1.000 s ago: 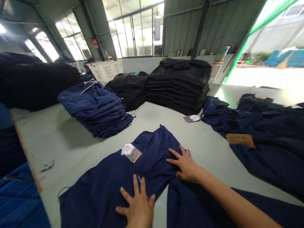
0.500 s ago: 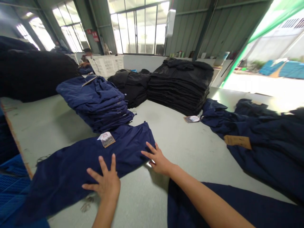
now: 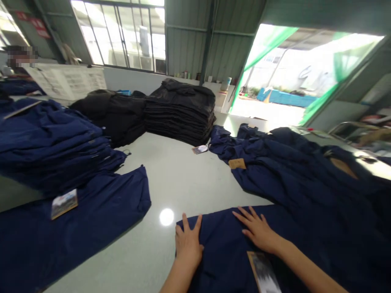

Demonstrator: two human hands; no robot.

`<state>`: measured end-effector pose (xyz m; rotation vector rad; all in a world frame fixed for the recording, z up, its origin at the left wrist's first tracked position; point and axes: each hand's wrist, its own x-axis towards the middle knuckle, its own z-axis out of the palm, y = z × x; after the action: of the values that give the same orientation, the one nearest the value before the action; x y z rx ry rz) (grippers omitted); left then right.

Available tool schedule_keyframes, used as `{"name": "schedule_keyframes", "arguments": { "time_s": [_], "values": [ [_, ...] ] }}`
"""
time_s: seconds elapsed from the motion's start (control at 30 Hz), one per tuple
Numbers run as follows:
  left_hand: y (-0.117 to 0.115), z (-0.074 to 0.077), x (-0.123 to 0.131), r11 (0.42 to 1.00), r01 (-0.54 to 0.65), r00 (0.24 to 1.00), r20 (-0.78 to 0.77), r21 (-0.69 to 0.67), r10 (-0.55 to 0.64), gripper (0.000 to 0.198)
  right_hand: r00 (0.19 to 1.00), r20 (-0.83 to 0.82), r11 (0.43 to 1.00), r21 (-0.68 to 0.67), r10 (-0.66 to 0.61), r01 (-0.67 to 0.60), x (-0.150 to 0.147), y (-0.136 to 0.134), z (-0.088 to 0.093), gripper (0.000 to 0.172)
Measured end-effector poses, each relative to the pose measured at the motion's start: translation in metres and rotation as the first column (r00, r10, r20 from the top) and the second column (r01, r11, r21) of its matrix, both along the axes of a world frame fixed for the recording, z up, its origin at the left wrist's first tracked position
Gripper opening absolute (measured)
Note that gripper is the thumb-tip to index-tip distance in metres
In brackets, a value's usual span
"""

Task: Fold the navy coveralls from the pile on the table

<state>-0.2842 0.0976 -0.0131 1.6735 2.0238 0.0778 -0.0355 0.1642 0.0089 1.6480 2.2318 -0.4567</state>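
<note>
A navy garment (image 3: 220, 236) lies flat on the table in front of me, its far end spread toward the left. My left hand (image 3: 187, 240) rests on its left edge with the fingers spread. Farther right, my right hand (image 3: 258, 230) lies on the same cloth, fingers apart. Below that hand a printed hang tag (image 3: 264, 272) lies on the garment. To the left is another folded navy garment (image 3: 100, 215), which bears its own hang tag (image 3: 64, 203).
Stacks of navy garments (image 3: 61, 138) and black garments (image 3: 180, 114) stand at the back and left. Loose navy garments (image 3: 275, 162) with a brown tag (image 3: 237, 163) are heaped on the right. A white basket (image 3: 70, 79) and a person (image 3: 21, 61) are at the far left.
My view has turned to the right. Both hands have left the garment on the left and now lie on the one at the right, whose hang tag has come into view.
</note>
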Motion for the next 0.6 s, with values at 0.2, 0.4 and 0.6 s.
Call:
{"name": "schedule_keyframes", "arguments": {
  "time_s": [0.2,0.4,0.6],
  "values": [
    [0.062,0.022,0.003,0.987,0.080,0.969,-0.242,0.139,-0.044,0.068,0.978,0.115,0.980,0.113,-0.176,0.163,0.055,-0.025,-0.011,0.062],
    [0.078,0.062,0.033,0.985,-0.042,0.943,-0.320,0.166,0.094,0.062,0.978,-0.087,0.979,0.057,-0.190,0.195,0.016,-0.041,0.008,0.058],
    [0.040,0.019,0.052,0.963,0.008,0.995,-0.092,-0.270,-0.034,0.083,0.966,0.046,0.964,-0.071,-0.255,0.258,0.010,-0.073,0.007,0.076]
  ]
}}
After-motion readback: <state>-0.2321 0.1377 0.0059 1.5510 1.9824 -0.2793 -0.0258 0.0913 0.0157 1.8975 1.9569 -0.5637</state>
